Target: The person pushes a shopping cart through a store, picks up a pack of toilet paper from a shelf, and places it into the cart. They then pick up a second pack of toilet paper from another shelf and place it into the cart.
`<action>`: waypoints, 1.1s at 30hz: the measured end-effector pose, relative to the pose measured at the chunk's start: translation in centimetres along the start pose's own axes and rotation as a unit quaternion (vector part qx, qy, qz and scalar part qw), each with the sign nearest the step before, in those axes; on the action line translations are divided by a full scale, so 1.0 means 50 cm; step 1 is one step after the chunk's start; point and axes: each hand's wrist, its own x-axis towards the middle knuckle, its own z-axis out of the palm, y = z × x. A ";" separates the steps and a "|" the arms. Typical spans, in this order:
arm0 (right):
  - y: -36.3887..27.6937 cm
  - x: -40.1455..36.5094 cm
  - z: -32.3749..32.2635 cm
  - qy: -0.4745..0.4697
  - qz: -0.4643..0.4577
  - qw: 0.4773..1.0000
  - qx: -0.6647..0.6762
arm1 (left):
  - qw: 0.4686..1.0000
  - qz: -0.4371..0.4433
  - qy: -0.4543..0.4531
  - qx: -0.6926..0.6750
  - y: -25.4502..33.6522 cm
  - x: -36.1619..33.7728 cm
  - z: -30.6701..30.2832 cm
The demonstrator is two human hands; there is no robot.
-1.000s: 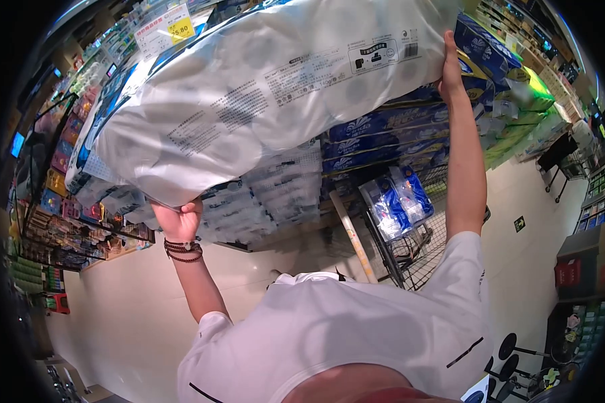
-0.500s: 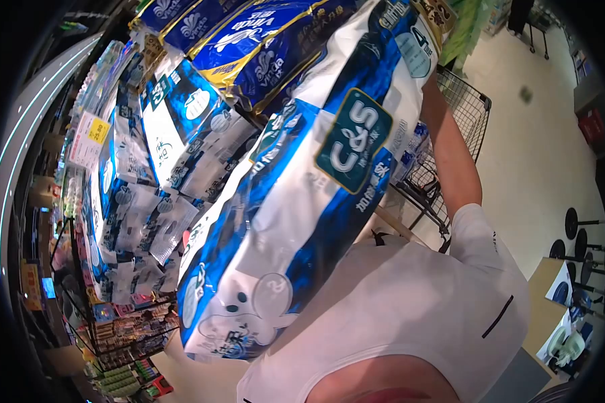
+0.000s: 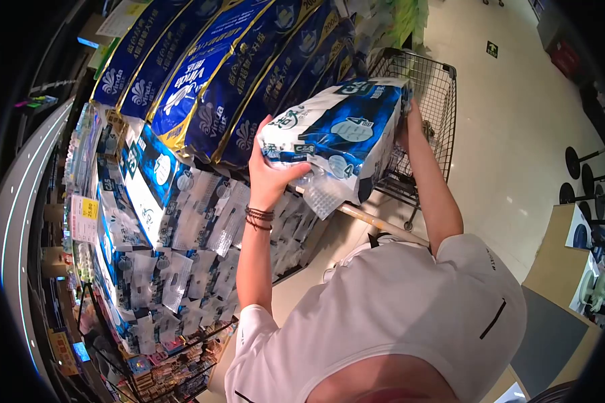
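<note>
A white-and-blue C&S pack of toilet paper (image 3: 356,127) is held up in front of me, over the handle end of a shopping cart. My left hand (image 3: 270,176) grips its near left end, thumb lying along the lower edge and fingers reaching up the side. My right hand (image 3: 412,124) holds the far right end, its fingers mostly hidden behind the pack. A loose clear plastic flap (image 3: 324,195) hangs from the pack's near end.
Left of me, blue Vinda packs (image 3: 188,87) sit beside and above stacked C&S packs (image 3: 148,181). A price tag (image 3: 85,218) marks that stack. The wire shopping cart (image 3: 444,127) stands ahead, its wooden-looking handle (image 3: 383,223) near my waist. A counter (image 3: 551,269) is at right.
The pack has turned and dropped away from my view toward the cart. My left hand, hidden before, now shows on its near end. The shelf shows more fully.
</note>
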 end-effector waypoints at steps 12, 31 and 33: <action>0.016 -0.215 -0.020 -0.073 -0.074 0.979 -0.177 | 0.998 0.015 0.032 0.052 -0.079 0.285 0.136; 0.244 -0.451 -0.299 0.255 -0.305 0.558 -0.728 | 0.959 -0.136 0.008 0.249 -0.494 0.354 0.163; 0.251 -0.450 -0.286 0.271 -0.289 0.543 -0.740 | 0.957 -0.101 -0.010 0.273 -0.522 0.307 0.134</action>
